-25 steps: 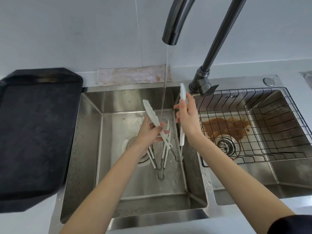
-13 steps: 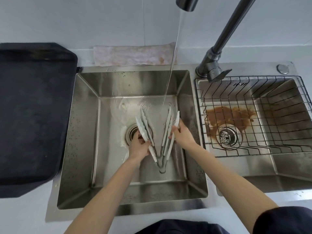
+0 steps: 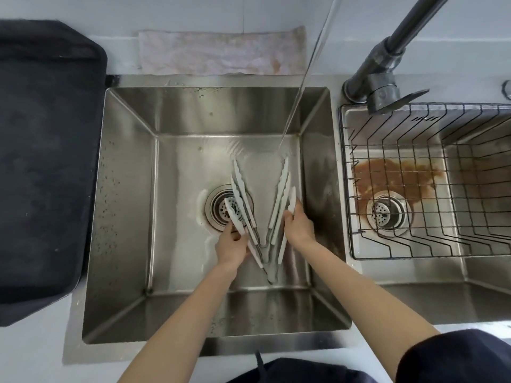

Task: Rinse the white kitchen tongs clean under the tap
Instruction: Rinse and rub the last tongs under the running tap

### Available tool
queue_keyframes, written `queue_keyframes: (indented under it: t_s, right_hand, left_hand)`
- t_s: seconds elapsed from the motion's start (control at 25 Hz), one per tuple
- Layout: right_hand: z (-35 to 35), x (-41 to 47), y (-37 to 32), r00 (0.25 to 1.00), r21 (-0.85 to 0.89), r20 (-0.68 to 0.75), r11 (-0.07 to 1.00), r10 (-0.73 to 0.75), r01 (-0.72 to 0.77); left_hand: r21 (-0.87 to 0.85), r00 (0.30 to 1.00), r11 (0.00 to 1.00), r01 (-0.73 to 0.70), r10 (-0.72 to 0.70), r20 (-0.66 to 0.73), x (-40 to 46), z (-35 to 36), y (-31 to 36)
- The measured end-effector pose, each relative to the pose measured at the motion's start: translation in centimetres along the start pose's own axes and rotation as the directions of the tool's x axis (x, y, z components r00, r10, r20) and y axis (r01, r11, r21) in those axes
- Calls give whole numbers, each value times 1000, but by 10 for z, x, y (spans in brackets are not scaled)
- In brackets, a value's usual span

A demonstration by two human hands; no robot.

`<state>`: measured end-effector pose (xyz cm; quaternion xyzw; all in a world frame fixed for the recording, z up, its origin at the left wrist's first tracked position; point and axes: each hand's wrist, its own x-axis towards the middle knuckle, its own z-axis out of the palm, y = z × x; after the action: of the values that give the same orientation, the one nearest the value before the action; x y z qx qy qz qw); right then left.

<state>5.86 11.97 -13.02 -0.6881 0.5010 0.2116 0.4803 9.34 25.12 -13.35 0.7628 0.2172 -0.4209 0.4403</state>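
Both hands have lowered the white tongs [image 3: 289,201] to the left sink [image 3: 127,189] floor. Left hand [image 3: 231,248] pinches the left arm, right hand [image 3: 300,230] pinches the right arm, tips pointing far, beside two other tongs [image 3: 279,194].

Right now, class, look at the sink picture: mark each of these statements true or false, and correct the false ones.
1. Water is running from the tap. True.
2. The white tongs lie in the right basin. False: they are in the left basin.
3. The wire rack sits in the right basin. True.
4. The left hand is empty. False: it holds a tong arm.
5. The brown stain is in the left basin. False: the right one.
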Motion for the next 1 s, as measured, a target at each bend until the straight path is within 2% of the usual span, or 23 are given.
queue_keyframes:
  t_s: [0.36,0.56,0.68,0.8,1.0]
  right_hand:
    - [2,5,0,996,-81,-83,997,-22,15]
    - [11,7,-8,996,-182,-90,983,-20,3]
    - [14,13,-11,994,-292,-102,956,-32,1]
    - [14,17,-14,993,-378,-103,926,-65,21]
    - [13,18,-17,996,-349,-81,937,-41,10]
  left_hand:
    - [205,984,969,-138,158,-88,10,3,16]
    - [374,974,909,-183,219,-56,27,5,21]
    - [491,976,854,-170,213,-34,33,10,26]
    - [538,986,835,-114,162,-42,36,14,30]
    - [516,993,852,-91,119,-20,38,19,30]
